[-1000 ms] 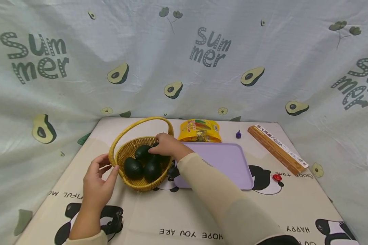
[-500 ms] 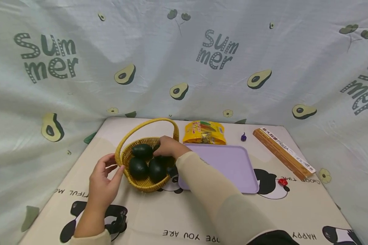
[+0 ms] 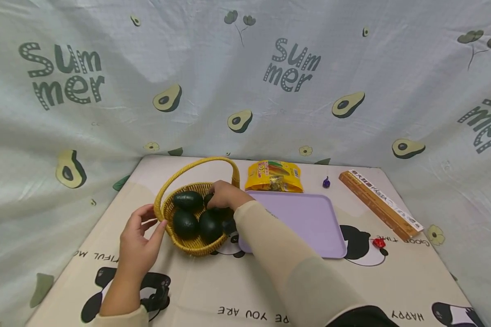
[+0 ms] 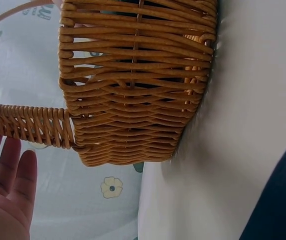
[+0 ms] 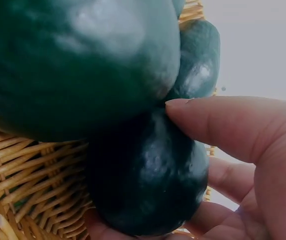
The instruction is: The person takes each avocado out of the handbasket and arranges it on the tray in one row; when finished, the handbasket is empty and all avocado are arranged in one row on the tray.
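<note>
A woven yellow basket (image 3: 191, 246) with a hoop handle (image 3: 196, 164) stands on the table left of centre and holds several dark green avocados (image 3: 185, 223). My right hand (image 3: 225, 195) reaches into the basket from the right. In the right wrist view its thumb (image 5: 217, 125) and the fingers below curl round one avocado (image 5: 147, 190), which lies under a bigger avocado (image 5: 78, 60). My left hand (image 3: 141, 238) rests against the basket's left rim. Its fingers (image 4: 8, 200) lie loose and straight beside the handle's foot (image 4: 30, 125).
A lilac tray (image 3: 307, 222) lies right of the basket. Behind it are a yellow snack bag (image 3: 274, 175) and a small purple sweet (image 3: 326, 182). A long orange box (image 3: 378, 204) and a red sweet (image 3: 378, 243) lie at the right. Printed cloth hangs around the table.
Almost nothing differs. My right hand has stayed among the avocados and my left hand at the rim, while the head view has shifted a little.
</note>
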Demonstrator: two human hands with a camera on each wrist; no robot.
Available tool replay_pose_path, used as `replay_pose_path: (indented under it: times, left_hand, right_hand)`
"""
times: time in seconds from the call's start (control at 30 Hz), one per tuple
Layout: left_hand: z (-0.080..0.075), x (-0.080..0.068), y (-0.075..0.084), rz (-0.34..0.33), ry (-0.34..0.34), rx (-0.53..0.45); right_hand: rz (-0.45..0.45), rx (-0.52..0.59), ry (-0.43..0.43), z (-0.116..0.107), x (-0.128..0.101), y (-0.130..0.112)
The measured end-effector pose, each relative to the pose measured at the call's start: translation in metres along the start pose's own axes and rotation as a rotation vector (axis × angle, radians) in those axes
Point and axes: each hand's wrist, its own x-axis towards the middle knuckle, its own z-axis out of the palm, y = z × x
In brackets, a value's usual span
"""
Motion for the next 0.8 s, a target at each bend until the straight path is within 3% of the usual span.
replay_pose_path:
  times: [0.17,0.53,0.8]
  left_hand:
    - [0.001,0.0,-0.001,0.005,-0.003,-0.005]
    - [0.001,0.001,0.0,0.009,0.008,-0.011]
    - [0.002,0.001,-0.001,0.012,0.01,-0.011]
  right_hand:
    - [-0.033,-0.004,0.018,-0.003,-0.001,0.002]
    - [-0.196,0.057,0.022,-0.007,-0.014,0.008]
    - [-0.24,0.086,-0.003,-0.011,-0.024,0.016]
